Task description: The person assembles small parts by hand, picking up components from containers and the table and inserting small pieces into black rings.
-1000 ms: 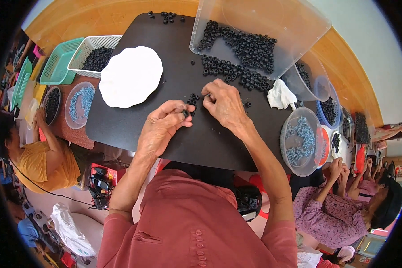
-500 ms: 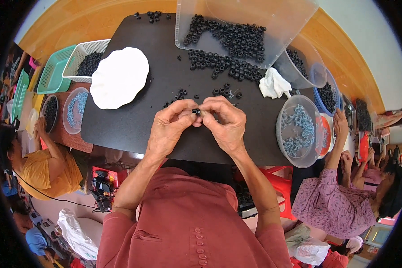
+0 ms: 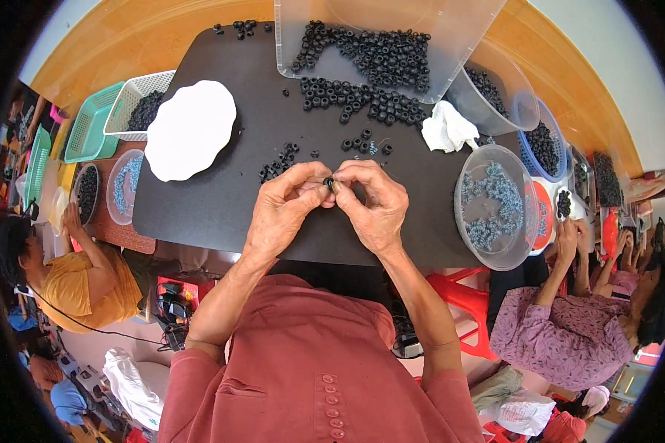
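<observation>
Above the near part of the dark table (image 3: 207, 214), my two hands meet at the fingertips. My left hand (image 3: 287, 210) is closed in a pinch on a small round black plastic part (image 3: 328, 182). Thumb and forefinger of my right hand (image 3: 373, 207) press together at that part's right side; whatever is between them is too small to make out. Just beyond my fingers lie several loose black parts (image 3: 279, 162) and a few more black parts (image 3: 357, 140) beside thin coiled springs (image 3: 374, 148).
A clear bin (image 3: 362, 81) of black parts lies tipped at the far side, its parts spilling out. At right stand a round tub (image 3: 493, 258) of blue springs and a white cloth (image 3: 448, 129). A white scalloped plate (image 3: 191, 133) sits left. People work at both sides.
The view has shifted slightly, so table items appear a little further left. My hands keep their pinch around the black part, which has turned a little. The person at right has drawn a hand back.
</observation>
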A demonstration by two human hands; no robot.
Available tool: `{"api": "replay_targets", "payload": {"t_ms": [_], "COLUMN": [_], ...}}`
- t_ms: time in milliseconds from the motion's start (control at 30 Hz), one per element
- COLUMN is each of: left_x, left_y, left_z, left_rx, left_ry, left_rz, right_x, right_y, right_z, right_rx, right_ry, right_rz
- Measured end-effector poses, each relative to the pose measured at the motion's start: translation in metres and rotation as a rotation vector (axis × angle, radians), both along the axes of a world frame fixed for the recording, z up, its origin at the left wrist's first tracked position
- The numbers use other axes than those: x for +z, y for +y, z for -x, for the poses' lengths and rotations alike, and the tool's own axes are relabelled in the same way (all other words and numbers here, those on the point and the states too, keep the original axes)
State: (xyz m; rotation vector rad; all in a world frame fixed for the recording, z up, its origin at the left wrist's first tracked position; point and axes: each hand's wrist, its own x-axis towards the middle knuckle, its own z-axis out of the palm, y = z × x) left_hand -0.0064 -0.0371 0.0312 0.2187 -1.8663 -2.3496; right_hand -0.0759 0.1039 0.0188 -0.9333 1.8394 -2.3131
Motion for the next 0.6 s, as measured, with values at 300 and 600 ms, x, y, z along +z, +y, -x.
{"api": "replay_targets", "payload": {"t_ms": [300,600], "left_x": [-0.0046,-0.0018], "left_y": [0.0045,0.0070], "left_z": [-0.0043,-0.0098], "left_rx": [0.070,0.099], "left_ry": [0.052,0.070], "left_rz": [-0.041,-0.125], "right_x": [0.0024,0.0059], "right_y": [0.0018,0.0010], "right_z": [0.0025,-0.0018], "right_rx": [-0.027,-0.053], "right_ry": [0.268,0.341], "right_rz": [-0.112,-0.156]}}
